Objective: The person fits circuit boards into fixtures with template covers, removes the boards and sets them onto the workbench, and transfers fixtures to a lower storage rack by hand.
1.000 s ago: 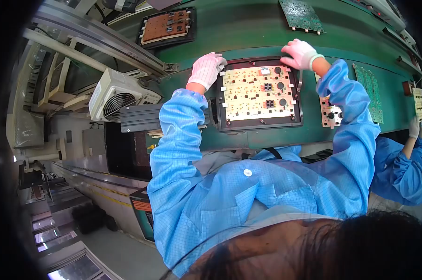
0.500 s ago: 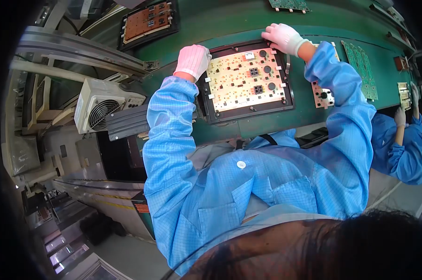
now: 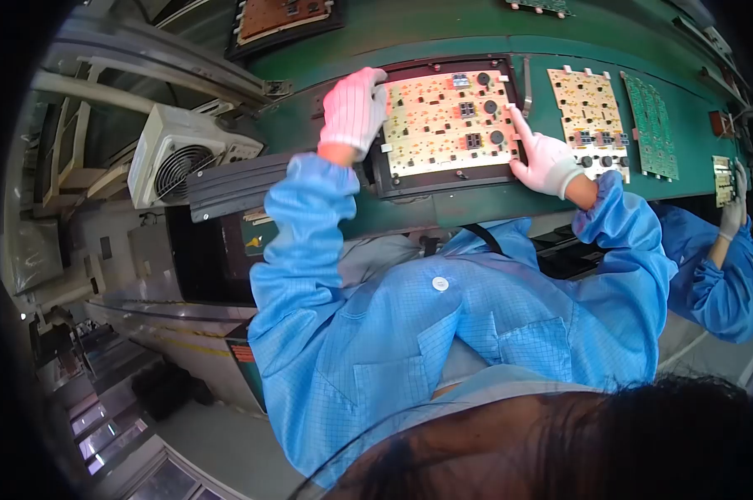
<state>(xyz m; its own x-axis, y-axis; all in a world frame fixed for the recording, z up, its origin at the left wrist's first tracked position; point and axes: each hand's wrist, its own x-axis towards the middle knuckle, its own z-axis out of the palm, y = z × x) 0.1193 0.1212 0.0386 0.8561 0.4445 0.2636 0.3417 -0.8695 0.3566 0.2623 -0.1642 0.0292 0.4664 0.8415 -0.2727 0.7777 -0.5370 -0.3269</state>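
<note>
A pale circuit board (image 3: 430, 125) with small components and round black parts lies in a black carrier frame (image 3: 443, 185) on the green bench. My left hand (image 3: 354, 117), in a white glove, is closed over the frame's left edge, its fingertips partly hidden beside the board. On the other side, my gloved right hand (image 3: 551, 162) is open, with index finger and thumb spread. Its index fingertip meets the board's right edge, and the thumb lies by the frame's lower right side.
Right of the frame lie another pale board (image 3: 585, 108) and a green board (image 3: 650, 125). A framed brown board (image 3: 280, 18) sits at the back left. A white fan unit (image 3: 189, 154) stands at left. A co-worker's gloved hand (image 3: 733, 212) holds a small board at far right.
My right hand has come down from the frame's top right corner to its right side, with fingers now spread. My left hand has slid slightly down along the left edge.
</note>
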